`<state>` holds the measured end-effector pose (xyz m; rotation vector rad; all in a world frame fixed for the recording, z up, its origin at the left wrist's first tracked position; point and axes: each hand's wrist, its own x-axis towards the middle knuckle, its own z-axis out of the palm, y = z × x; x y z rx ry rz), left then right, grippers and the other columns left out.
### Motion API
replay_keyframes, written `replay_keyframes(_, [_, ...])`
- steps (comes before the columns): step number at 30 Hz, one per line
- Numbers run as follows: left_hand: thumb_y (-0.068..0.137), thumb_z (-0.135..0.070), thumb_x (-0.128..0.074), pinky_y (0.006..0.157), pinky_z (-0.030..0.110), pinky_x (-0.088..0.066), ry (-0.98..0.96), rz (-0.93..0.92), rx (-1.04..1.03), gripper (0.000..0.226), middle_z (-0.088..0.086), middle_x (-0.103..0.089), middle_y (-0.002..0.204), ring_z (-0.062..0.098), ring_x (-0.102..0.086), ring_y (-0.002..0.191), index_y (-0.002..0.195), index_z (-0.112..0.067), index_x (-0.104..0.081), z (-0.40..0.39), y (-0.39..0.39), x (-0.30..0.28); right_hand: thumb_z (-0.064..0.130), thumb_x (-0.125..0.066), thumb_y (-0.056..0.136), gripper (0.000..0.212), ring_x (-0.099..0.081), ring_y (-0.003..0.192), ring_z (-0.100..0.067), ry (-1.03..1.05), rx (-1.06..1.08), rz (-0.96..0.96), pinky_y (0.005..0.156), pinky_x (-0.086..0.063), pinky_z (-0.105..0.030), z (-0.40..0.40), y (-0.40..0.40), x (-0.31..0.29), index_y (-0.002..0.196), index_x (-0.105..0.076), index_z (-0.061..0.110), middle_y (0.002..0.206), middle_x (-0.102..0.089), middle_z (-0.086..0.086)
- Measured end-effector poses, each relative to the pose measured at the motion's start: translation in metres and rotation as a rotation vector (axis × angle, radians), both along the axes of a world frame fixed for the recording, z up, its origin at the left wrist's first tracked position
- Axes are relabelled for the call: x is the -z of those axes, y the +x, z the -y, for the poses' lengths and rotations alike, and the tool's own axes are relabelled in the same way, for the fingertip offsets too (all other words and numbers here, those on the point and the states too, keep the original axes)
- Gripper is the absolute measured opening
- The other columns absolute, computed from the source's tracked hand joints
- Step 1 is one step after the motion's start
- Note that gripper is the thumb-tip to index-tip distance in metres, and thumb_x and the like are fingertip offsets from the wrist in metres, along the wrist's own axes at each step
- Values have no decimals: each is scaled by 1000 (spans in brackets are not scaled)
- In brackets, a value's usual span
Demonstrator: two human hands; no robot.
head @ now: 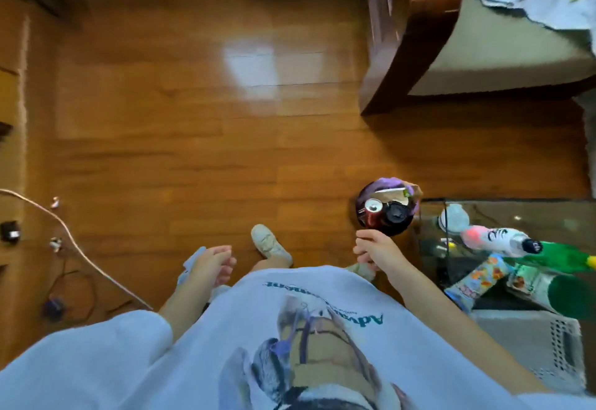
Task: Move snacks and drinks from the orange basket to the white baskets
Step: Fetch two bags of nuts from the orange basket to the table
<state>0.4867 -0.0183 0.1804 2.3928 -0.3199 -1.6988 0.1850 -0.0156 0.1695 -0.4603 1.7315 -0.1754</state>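
My right hand is closed around the near edge or handle of a small round basket, which looks dark from above and hangs over the wooden floor. Inside it are a red can with a silver top, a black-capped bottle and a purple snack packet. A white perforated basket sits at the lower right. My left hand hangs by my hip with its fingers loosely curled; a pale thing shows behind it, and I cannot tell whether the hand holds it.
A glass table at right carries a bottle with a black cap, green packets and a patterned snack bag. A wooden-framed bed stands at the upper right. Cables and a charger lie on the floor at left.
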Motion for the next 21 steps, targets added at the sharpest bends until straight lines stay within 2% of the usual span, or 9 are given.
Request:
replay_keyframes(3, [96,-9,-45,40,18,-37,42,-5,-163,33,6,-49,70,14,-40,57,127,3,-49,-6,60,5,18,-47,95,24,-54,66,-12,-10,-63,-18,52,-39,-20,29,52,0,118,-52,17,86,-61,-2])
replay_keyframes(6, [94,-8,-50,53,26,-39,47,-41,-271,33,10,-51,71,18,-42,58,123,7,-50,-5,104,8,17,-47,95,24,-54,68,-14,-6,-125,-43,54,-39,-22,49,94,0,118,-52,15,88,-60,-5])
replay_keyframes(10, [94,-9,-49,43,21,-35,7,-74,-299,15,6,-51,70,14,-41,56,108,-8,-53,15,142,3,14,-48,93,24,-54,68,-15,-2,-188,-57,54,-39,-21,73,141,1,117,-52,12,91,-59,-8])
replay_keyframes(12, [94,-11,-47,45,20,-35,-43,-82,-283,13,4,-53,71,13,-44,58,106,-13,-53,29,156,1,9,-49,91,25,-55,67,-15,-11,-173,-77,55,-41,-22,84,158,3,116,-54,9,91,-60,-9])
replay_keyframes(15, [95,-11,-46,56,21,-41,-121,-101,-266,15,2,-57,76,12,-48,63,107,-15,-54,49,174,-1,7,-50,91,24,-57,73,-19,0,-156,-113,63,-47,-27,104,183,8,114,-55,6,86,-60,-8])
replay_keyframes(18, [96,-12,-46,59,21,-42,-194,-105,-269,16,-1,-59,79,10,-50,65,107,-16,-55,65,191,-4,10,-50,92,25,-60,92,-27,34,-194,-153,88,-51,-38,125,204,15,117,-56,6,93,-61,-10])
replay_keyframes(19, [96,-13,-46,60,21,-42,-208,-103,-282,16,-2,-60,80,10,-51,66,108,-16,-56,69,199,-3,10,-50,93,26,-60,94,-28,40,-209,-173,91,-49,-40,136,214,17,117,-56,6,95,-61,-11])
replay_keyframes(21, [96,-14,-45,61,21,-43,-230,-94,-309,17,-3,-61,81,10,-52,67,109,-17,-56,76,209,-3,11,-50,93,25,-59,91,-25,46,-223,-213,85,-49,-37,157,227,18,117,-56,7,96,-61,-10])
